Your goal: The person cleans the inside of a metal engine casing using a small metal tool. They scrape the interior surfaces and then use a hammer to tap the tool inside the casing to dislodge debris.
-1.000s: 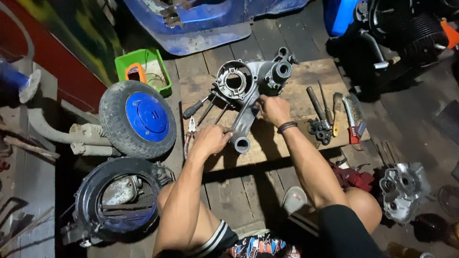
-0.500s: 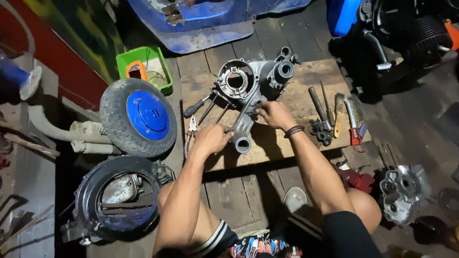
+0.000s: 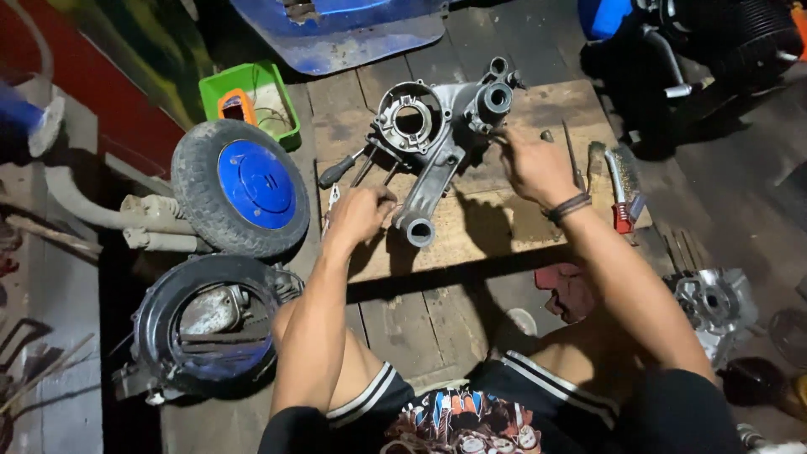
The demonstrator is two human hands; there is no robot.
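Observation:
A grey metal engine casing [image 3: 437, 143] lies on a wooden board [image 3: 487, 231], with a round opening at its top left and a long arm ending in a tube [image 3: 418, 230]. My left hand [image 3: 357, 214] is curled just left of that arm, over a few hand tools; whether it grips one is hidden. My right hand [image 3: 534, 164] is at the casing's right side, its fingertips on the metal below the round boss [image 3: 494, 98].
A black-handled screwdriver [image 3: 340, 171] and pliers lie left of the casing; a wire brush [image 3: 618, 181] and other tools lie on the right. A small blue-hubbed wheel [image 3: 244, 187], a tyre with parts [image 3: 202, 324], a green tray [image 3: 248, 97] and another engine part [image 3: 714, 303] surround the board.
My right hand has moved from the casing's middle up to its right side. My left hand has slid left off the tube end toward the tools.

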